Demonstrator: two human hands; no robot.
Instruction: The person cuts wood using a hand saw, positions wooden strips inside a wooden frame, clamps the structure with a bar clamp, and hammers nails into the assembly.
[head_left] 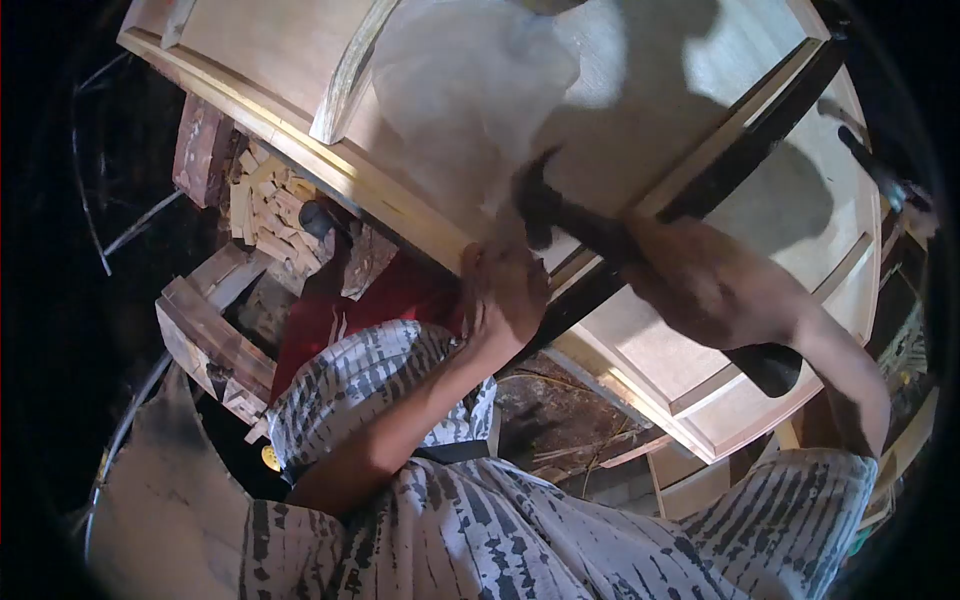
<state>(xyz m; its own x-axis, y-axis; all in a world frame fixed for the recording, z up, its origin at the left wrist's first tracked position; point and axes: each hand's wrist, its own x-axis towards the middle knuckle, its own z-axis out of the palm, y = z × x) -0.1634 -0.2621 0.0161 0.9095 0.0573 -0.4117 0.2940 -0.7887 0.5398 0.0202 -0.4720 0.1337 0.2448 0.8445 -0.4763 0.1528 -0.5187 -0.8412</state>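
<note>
My right hand [705,280] grips a claw hammer [543,200] by its handle, with the dark head toward my left hand. The butt of the handle sticks out below my wrist. My left hand [505,295] rests at the near edge of a large wooden panel [230,80], fingers drawn together by the light wooden edge strip [350,180]. Anything small between those fingers is hidden. The hammer head hangs just above and right of my left fingers, apart from them.
A dark bar [740,160] runs across the panel beside a pale batten. A curved wooden strip [355,70] lies on the panel. Several wood scraps [275,205] are piled at left, near a wooden frame [215,330]. More framed panelling [640,350] extends right.
</note>
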